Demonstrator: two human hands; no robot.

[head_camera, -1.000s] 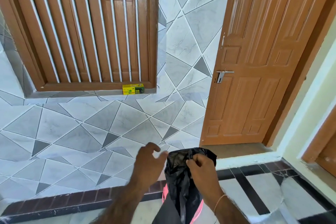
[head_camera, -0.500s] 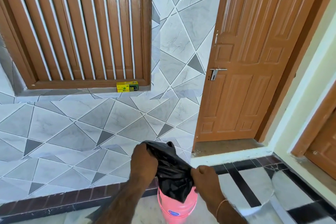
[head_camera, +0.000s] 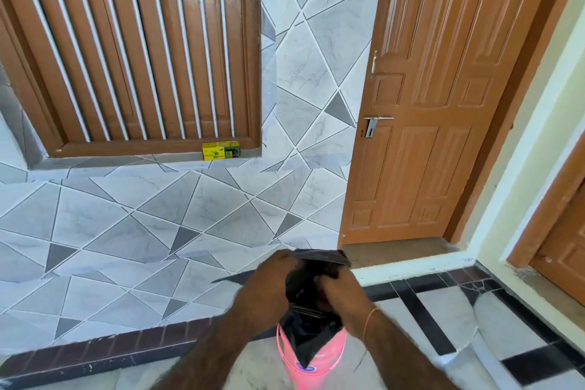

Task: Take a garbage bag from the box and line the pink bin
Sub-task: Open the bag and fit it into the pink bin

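Observation:
A black garbage bag (head_camera: pixel 308 320) hangs between my hands above the pink bin (head_camera: pixel 329 355), which stands on the floor at the bottom centre. The bag's lower tip dangles in front of the bin's wall. My left hand (head_camera: pixel 264 290) grips the bag's left upper edge. My right hand (head_camera: pixel 343 290) pinches the right upper edge, fingers curled into the plastic. The yellow and green garbage bag box (head_camera: pixel 221 151) sits on the window ledge, far from both hands.
A barred wooden window (head_camera: pixel 133 51) fills the upper left above the tiled wall. A brown door (head_camera: pixel 443 104) with a metal handle stands shut on the right. A dark tiled skirting (head_camera: pixel 95 355) runs along the floor edge at left.
Both hands came closer together on the bag's top. The left hand, free a second ago, now grips the bag. The bag hangs lower over the bin.

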